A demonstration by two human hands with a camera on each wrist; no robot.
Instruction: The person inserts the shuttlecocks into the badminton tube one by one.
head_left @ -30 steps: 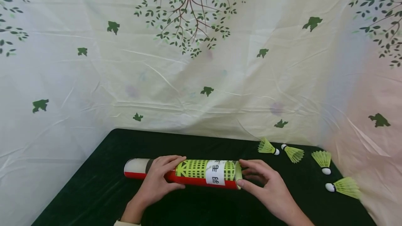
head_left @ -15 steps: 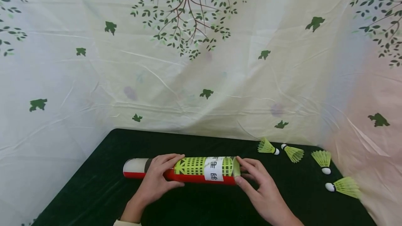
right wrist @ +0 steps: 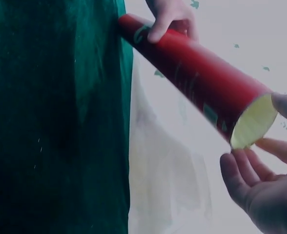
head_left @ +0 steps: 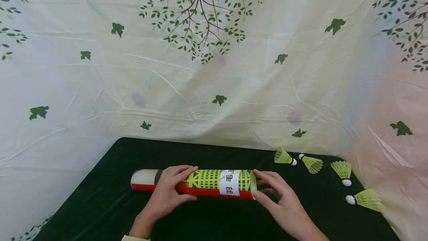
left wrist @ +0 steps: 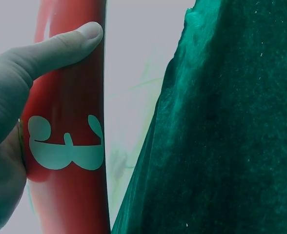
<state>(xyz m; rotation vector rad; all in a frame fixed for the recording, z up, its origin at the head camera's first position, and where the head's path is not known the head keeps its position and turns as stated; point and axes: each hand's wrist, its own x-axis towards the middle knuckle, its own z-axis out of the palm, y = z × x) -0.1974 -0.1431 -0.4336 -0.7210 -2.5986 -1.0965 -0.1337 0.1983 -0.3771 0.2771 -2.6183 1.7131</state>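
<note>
A red, white and yellow-green shuttlecock tube (head_left: 204,180) lies sideways in front of me, over the dark green cloth. Around its middle curls my left hand (head_left: 168,189), fingers over the top and thumb (left wrist: 68,48) along the red near side. My right hand (head_left: 284,201) pinches the tube's right end, with the thumb at the lower rim and fingertips at the upper rim. In the right wrist view, that round end (right wrist: 255,122) shows pale yellow-green inside the rim, and the fingertips sit right at its edge. The left hand's palm hides part of the printing.
Several yellow-green shuttlecocks with white heads lie along the right side: one shuttlecock (head_left: 284,156) at the back edge, another (head_left: 312,163) beside it, others nearer the right edge (head_left: 367,199). A pale printed curtain (head_left: 187,84) hangs behind the green-covered table (head_left: 207,222).
The tube's right end and my right hand rose slightly and shifted left, then came back down and right. My left hand keeps its grip. The shuttlecocks lie as before.
</note>
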